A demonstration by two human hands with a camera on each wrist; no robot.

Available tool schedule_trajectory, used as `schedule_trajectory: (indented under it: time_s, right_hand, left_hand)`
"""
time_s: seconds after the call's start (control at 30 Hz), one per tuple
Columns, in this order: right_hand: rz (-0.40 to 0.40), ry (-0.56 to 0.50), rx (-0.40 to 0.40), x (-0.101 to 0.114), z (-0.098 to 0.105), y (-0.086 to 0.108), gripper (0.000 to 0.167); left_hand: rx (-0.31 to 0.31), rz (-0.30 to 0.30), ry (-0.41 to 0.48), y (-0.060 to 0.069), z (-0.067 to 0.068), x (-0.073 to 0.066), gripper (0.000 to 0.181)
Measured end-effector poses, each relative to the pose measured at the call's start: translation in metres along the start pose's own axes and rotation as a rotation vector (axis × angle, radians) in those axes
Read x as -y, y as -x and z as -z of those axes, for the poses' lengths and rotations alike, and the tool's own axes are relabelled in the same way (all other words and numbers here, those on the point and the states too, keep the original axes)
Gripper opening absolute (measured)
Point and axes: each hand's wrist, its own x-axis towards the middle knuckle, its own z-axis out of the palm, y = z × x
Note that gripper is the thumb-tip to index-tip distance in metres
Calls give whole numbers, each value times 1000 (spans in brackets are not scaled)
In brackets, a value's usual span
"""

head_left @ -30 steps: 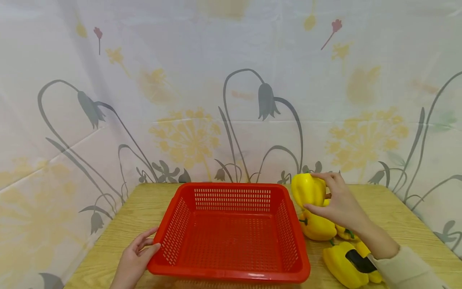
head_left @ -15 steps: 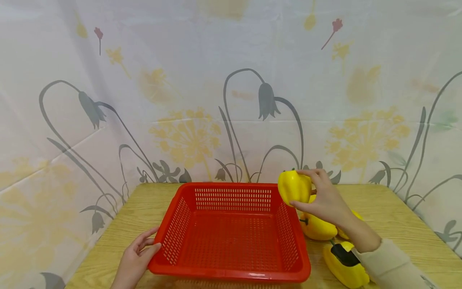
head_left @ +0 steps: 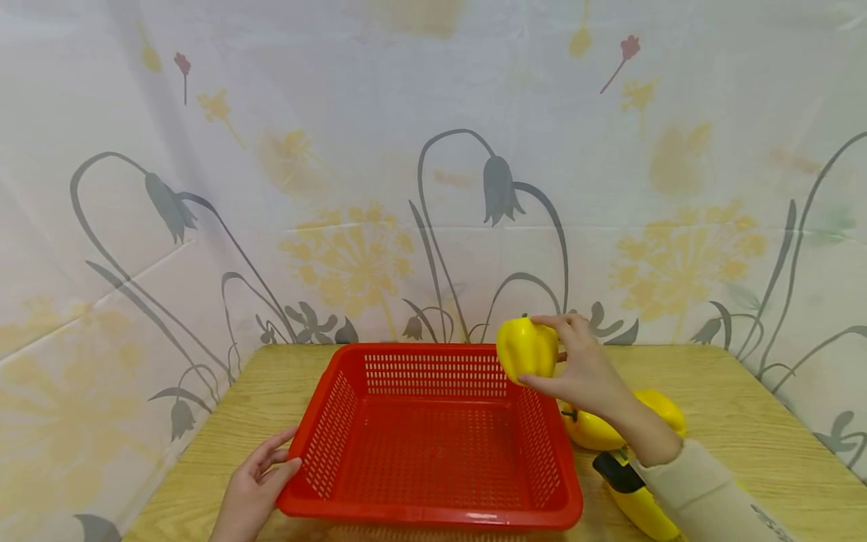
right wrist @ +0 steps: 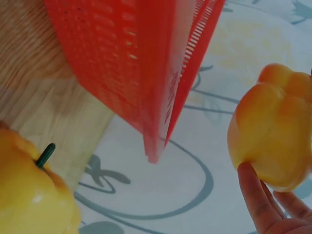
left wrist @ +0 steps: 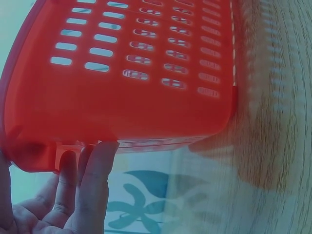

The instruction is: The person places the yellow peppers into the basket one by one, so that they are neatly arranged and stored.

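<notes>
Near far corner of slotted red basket [head_left: 433, 452], right hand [head_left: 588, 374] pinches glossy, lobed yellow pepper [head_left: 524, 348]; left hand [head_left: 254, 485] grips rim [head_left: 314, 418].

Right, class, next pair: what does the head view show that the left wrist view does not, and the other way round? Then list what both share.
Only the head view: the right hand holding a yellow pepper, other yellow peppers on the table, and the inside floor of the red basket.
Only the left wrist view: the outer face of a basket side wall, close up.
Both: the left hand at the basket's rim, the red basket, the table and the patterned backdrop.
</notes>
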Motion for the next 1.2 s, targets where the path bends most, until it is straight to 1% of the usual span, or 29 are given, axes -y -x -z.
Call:
schedule_trajectory:
  time_s: [0.1, 0.23, 0.43, 0.63, 0.9, 1.07, 1.2]
  right_hand:
    - [7, -18, -5, 2, -3, -3, 72]
    - [-3, -36, 10, 6, -8, -7, 73]
    - [-5, -19, 24, 14, -13, -13, 74]
    - [6, -18, 43, 21, -19, -18, 75]
    - [-8, -86, 63, 28, -28, -23, 74]
    - [-23, -67, 84, 32, -36, -26, 74]
    - [-18, -55, 93, 35, -43, -28, 76]
  left_hand:
    - [3, 3, 10, 0, 0, 0, 53]
    - [7, -1, 17, 0, 0, 1, 54]
    - [9, -8, 6, -1, 1, 2, 56]
    - [7, -1, -7, -1, 1, 3, 55]
    - [15, -4, 0, 1, 2, 3, 58]
    - [14, -7, 6, 1, 2, 3, 59]
    - [14, -7, 5, 0, 2, 3, 59]
